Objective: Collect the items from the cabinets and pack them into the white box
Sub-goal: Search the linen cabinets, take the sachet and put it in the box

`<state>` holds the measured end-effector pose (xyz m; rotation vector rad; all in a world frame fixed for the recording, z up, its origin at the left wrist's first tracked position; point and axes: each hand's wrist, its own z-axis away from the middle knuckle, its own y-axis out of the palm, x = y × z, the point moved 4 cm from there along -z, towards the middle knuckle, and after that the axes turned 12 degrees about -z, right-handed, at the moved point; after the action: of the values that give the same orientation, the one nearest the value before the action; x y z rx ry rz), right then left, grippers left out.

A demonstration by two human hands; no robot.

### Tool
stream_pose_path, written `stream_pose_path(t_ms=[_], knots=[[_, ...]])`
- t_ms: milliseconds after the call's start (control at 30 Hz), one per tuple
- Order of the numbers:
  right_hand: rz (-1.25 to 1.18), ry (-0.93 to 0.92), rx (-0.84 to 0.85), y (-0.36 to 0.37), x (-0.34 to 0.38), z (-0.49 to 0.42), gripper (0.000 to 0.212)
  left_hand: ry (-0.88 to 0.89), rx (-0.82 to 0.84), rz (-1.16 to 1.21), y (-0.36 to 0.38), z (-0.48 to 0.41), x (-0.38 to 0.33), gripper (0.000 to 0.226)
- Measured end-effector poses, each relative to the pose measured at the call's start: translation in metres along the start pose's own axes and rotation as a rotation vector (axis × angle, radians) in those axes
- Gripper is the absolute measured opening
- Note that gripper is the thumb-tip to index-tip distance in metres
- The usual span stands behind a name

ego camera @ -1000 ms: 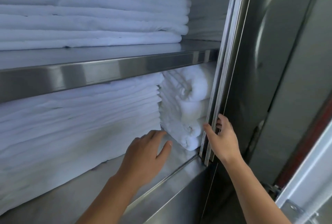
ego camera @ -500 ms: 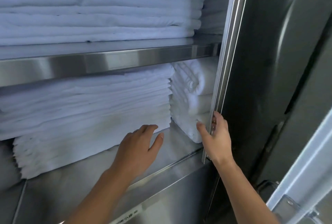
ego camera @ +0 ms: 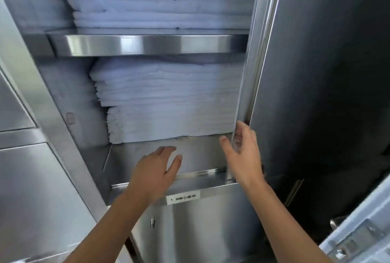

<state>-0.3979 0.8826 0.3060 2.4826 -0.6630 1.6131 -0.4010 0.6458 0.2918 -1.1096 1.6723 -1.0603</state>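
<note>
Two hands sit at lower centre. Left hand (ego camera: 157, 169), spread and empty, hovers over the shelf (ego camera: 202, 154) below the linen stack (ego camera: 168, 104) at centre. Right hand (ego camera: 242, 155) grips the door edge (ego camera: 242, 85). Step: collection. Next move likely requires fingers under a fold. Box: out of view.

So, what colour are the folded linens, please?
White; the folded linens show best in head view.

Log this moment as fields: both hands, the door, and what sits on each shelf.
left hand: open, fingers spread over the lower shelf, short of the linen
right hand: grips the edge of the cabinet door
upper shelf: upper linen stack, folded, white
lower shelf: lower linen stack, folded, white
label: on the lower shelf's front lip
</note>
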Motion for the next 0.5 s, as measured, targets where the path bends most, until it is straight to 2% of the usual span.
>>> stream_pose_path(t_ms=[200,333,500], knots=[[-0.039,-0.063,0.152,0.061,0.023,0.026,0.045,-0.085,-0.062,-0.001,-0.016,0.04,0.039,0.046],[-0.022,-0.08,0.234,0.099,0.039,0.046,0.053,-0.102,-0.098,-0.027,-0.029,0.062,0.064,0.046],[-0.005,-0.086,0.279,0.143,0.057,0.068,0.056,-0.098,-0.11,-0.024,-0.035,0.086,0.101,0.047]])
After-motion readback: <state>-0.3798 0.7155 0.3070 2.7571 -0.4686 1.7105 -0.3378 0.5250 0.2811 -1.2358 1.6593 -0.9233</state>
